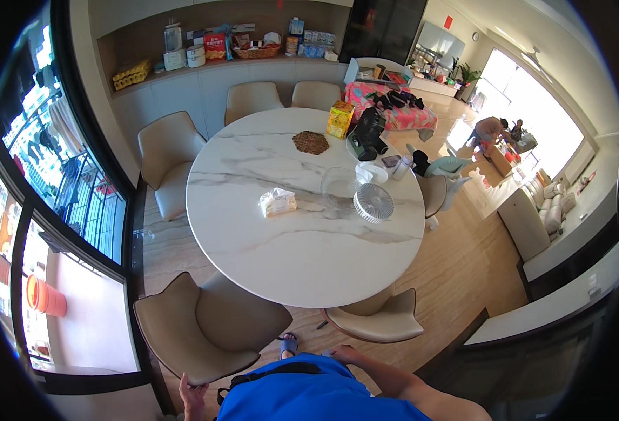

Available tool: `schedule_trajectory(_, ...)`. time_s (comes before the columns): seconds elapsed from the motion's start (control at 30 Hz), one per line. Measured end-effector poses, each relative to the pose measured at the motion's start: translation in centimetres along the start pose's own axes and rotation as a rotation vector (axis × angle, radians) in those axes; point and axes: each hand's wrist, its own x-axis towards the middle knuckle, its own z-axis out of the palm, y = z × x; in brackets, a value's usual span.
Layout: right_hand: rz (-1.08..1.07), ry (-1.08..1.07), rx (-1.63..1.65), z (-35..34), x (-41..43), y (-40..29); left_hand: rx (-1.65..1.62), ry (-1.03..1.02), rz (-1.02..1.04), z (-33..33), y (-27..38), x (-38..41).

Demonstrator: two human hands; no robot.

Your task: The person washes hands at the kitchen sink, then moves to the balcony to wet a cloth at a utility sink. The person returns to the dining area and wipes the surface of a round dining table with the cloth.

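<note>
My left hand (pixel 193 393) is at the bottom left, its fingers on the near edge of a beige upholstered chair (pixel 175 321). Curled in front of the blue shirt, my right hand (pixel 345 354) has a small greyish thing at its fingers, too unclear to name. Beyond both hands stands a round white marble-patterned table (pixel 288 258). On it are a tissue pack (pixel 278 203), a ribbed clear plastic lid or container (pixel 374 203), a clear round dish (pixel 339 187), a brown woven mat (pixel 311 142), a yellow box (pixel 340 120), a white bottle (pixel 402 167) and a black bag (pixel 368 134).
A second beige chair (pixel 377 323) is tucked at the table's near right, with several more around it. Glazed dark-framed doors (pixel 130 316) run along the left. A sideboard (pixel 230 68) holds food packs. A person (pixel 489 130) bends over near the far window.
</note>
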Motion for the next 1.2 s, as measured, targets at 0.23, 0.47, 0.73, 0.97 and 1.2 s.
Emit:
schedule_trajectory(0.23,-0.075,-0.117,0.038,-2.1,2.0,0.3,0.133,-0.07,0.026,7.9,3.2,3.3)
schedule_trajectory(0.47,0.13,-0.238,-0.07,-3.2,0.3,0.9,0.173,0.036,-0.039,12.4,3.2,9.3)
schedule_trajectory(0.73,0.339,-0.291,0.106,-0.1,0.9,5.5,0.378,0.125,-0.093,12.2,6.4,10.2)
schedule_trajectory(0.97,0.316,-0.319,0.093,1.4,2.7,5.1,0.783,0.112,-0.11,9.2,6.5,9.1)
schedule_trajectory(1.2,0.47,-0.394,0.148,0.0,3.4,0.8,1.099,0.036,-0.057,4.4,0.7,5.9)
